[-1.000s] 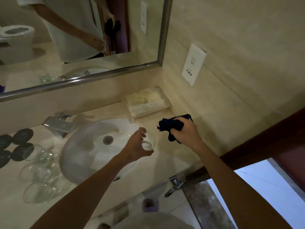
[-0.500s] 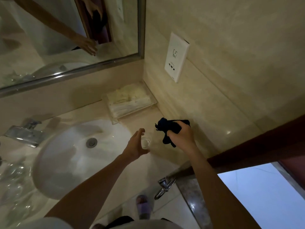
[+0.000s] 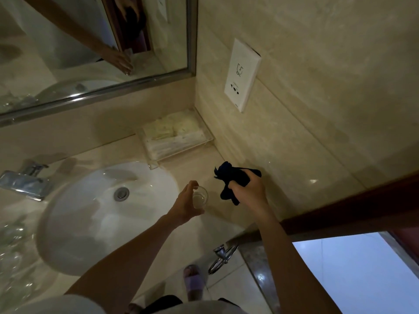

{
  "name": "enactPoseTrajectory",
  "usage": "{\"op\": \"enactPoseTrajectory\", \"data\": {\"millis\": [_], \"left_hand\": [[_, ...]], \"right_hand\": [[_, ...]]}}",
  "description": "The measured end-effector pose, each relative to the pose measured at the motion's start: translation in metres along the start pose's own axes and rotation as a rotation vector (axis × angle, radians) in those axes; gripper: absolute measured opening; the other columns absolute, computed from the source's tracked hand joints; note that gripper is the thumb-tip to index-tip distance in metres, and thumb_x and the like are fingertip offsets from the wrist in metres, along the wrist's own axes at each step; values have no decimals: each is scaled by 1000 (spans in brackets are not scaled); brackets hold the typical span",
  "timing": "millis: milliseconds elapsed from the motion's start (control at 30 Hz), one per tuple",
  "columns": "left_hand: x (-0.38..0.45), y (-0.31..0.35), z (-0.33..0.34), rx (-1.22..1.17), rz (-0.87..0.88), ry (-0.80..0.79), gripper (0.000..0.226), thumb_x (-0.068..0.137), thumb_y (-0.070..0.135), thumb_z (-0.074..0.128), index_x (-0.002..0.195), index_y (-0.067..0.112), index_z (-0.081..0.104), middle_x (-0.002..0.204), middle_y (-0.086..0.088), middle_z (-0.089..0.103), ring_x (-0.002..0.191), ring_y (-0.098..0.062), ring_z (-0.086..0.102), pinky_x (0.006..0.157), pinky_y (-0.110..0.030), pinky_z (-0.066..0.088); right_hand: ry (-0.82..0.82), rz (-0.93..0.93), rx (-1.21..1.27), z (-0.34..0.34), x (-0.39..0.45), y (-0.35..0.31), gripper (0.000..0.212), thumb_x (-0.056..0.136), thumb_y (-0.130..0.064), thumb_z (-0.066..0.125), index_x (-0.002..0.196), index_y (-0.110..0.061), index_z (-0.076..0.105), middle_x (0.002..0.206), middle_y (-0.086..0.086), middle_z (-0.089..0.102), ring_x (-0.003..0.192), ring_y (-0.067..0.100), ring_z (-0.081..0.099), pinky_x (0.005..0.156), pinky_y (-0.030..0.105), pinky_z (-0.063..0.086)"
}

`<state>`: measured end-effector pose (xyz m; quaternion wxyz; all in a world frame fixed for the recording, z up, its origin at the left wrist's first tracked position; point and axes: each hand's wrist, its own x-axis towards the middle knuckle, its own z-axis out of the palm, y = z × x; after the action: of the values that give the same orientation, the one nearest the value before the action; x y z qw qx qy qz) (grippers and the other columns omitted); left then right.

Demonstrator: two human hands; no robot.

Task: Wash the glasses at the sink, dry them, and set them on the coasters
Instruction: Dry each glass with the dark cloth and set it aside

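Gripping clear round glass, crumpled dark cloth.

**Both arms out, both hands gripping**

L arm reaches fwd from lower left, forearm bare; left hand is curled round a small glass, thumb up by the rim. R arm reaches fwd from lower right, wrist bent slightly; right hand clutches a bunched dark cloth. Hands near each other, not touching.
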<state>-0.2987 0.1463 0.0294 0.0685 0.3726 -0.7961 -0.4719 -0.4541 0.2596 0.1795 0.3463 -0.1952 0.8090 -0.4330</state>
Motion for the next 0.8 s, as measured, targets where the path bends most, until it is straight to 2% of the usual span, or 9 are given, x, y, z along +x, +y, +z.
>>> {"op": "enactPoseTrajectory", "data": {"millis": [100,200,300,367,433,500,633,700,800], "left_hand": [[-1,-4,4,-12,-32,-9,78,63,18,88,121,28,36,127,-1,51,106,-24,57,85,-34,52],[0,-4,4,0,-32,-26,84,63,21,90,126,25,34,132,-2,46,111,-24,53,88,-32,47],[-3,-2,-3,42,12,-47,99,60,35,92,137,21,31,138,-4,42,120,-23,46,100,-38,44],[-10,-2,-12,41,38,-28,100,58,48,89,136,24,33,135,-1,44,117,-20,46,100,-40,45],[-20,-3,-25,36,52,20,90,61,53,87,131,24,38,128,1,48,112,-18,48,96,-38,46],[-32,-6,-41,62,49,75,77,70,47,85,128,19,44,126,1,50,111,-17,47,95,-34,44],[-65,-21,-81,132,19,216,46,83,32,77,117,12,54,116,0,53,100,-12,46,87,-23,38],[-86,-33,-104,133,-7,265,34,86,25,75,111,12,57,108,1,54,93,-13,49,81,-22,37],[-124,-50,-137,156,-43,351,24,85,15,73,105,7,60,100,3,53,83,-9,48,72,-9,36]], "right_hand": [[-10,1,-13,2,1,-1,32,89,-7,64,115,-26,63,91,-15,61,80,-2,58,59,13,44],[-18,-6,-20,7,0,-2,32,89,-8,65,115,-26,63,95,-10,61,80,-3,56,58,12,42],[-24,-25,-27,13,-6,-7,33,89,-7,64,118,-23,63,100,-6,62,82,0,57,59,12,42],[-34,-46,-23,19,-10,-10,36,88,-6,64,121,-22,63,101,-6,63,85,3,58,62,14,44],[-54,-70,-17,29,-14,-16,37,88,-6,64,121,-23,62,97,-11,61,84,-2,57,63,15,45],[-82,-94,-32,42,-20,-24,37,88,-7,64,121,-23,61,95,-12,62,84,-2,58,64,18,47],[-172,-128,-67,82,-33,-41,32,85,-11,65,116,-19,63,93,1,72,76,12,71,64,28,57],[-218,-133,-88,103,-42,-51,25,84,-14,65,110,-17,65,86,2,74,67,6,70,58,26,53],[-280,-150,-129,140,-60,-64,11,83,-19,66,94,-18,66,77,-3,73,66,4,67,61,25,49]]}}
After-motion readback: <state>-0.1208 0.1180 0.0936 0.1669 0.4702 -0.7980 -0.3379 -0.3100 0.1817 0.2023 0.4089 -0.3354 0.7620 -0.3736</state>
